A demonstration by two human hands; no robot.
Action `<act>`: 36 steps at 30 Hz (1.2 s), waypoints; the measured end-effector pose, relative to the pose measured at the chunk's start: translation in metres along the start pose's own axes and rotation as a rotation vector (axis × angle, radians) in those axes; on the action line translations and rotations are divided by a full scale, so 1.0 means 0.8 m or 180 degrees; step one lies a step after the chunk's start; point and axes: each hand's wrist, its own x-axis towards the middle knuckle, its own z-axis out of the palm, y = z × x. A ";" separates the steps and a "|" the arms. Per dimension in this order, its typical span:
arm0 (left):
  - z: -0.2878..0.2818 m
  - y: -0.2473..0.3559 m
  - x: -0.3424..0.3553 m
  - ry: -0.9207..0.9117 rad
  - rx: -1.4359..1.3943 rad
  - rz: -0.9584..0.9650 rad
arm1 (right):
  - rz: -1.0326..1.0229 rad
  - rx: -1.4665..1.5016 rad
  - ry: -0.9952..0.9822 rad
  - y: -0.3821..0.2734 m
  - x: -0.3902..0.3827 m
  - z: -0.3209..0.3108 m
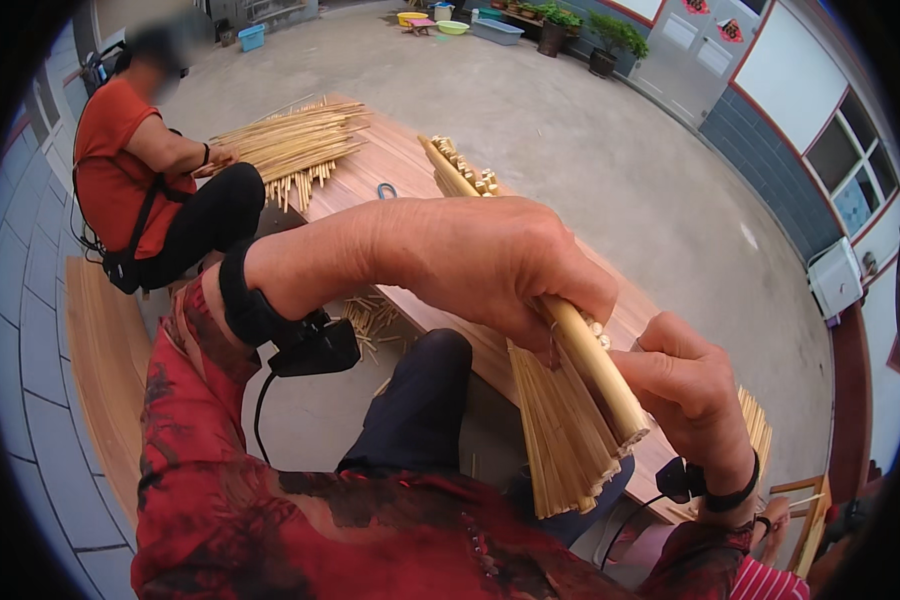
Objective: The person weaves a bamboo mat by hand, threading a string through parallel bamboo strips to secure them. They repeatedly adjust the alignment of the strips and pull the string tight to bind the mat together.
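In front of my chest I hold a mat of straw-coloured plant stalks (560, 440), set side by side, with cut ends showing at its top and bottom. My left hand (470, 260) reaches across the top, its fingers closed round the mat's upper edge near a thicker stalk (605, 375). From the right, my right hand (685, 385) bends its fingers against the mat's far side, beside some small pale cut ends. Its fingertips are hidden behind the stalks. A thin thread-like line shows by my left fingertips.
A wooden table (385, 160) runs in front of me, bearing a heap of stalks (290, 140) and a small blue loop (386, 190). A person in orange (120, 190) sits at left beside it. Another person's hand (775, 515) shows lower right. Short offcuts (370, 318) litter the floor.
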 end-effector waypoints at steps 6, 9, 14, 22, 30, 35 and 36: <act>-0.008 0.000 0.011 0.0011 -0.0133 -0.0323 | -0.0161 -0.0128 0.0324 0.026 0.000 0.007; -0.015 -0.003 0.003 0.0077 -0.0066 -0.0126 | -0.0299 -0.0119 0.0653 0.038 0.004 0.021; -0.026 -0.017 -0.008 0.0051 -0.0195 -0.0181 | -0.0052 -0.0408 0.0534 0.026 0.022 0.020; -0.027 -0.033 -0.016 0.0044 -0.0174 -0.0121 | 0.0216 -0.0353 0.0276 0.038 0.018 0.023; -0.031 -0.038 -0.018 0.0038 -0.0213 -0.0146 | 0.0421 -0.0225 0.0316 0.035 0.022 0.024; -0.039 -0.038 -0.019 0.0003 -0.0254 -0.0246 | 0.0226 -0.0298 0.0430 0.031 0.027 0.020; -0.038 -0.039 -0.018 -0.0014 -0.0288 -0.0284 | 0.0190 -0.0321 0.0444 0.033 0.027 0.020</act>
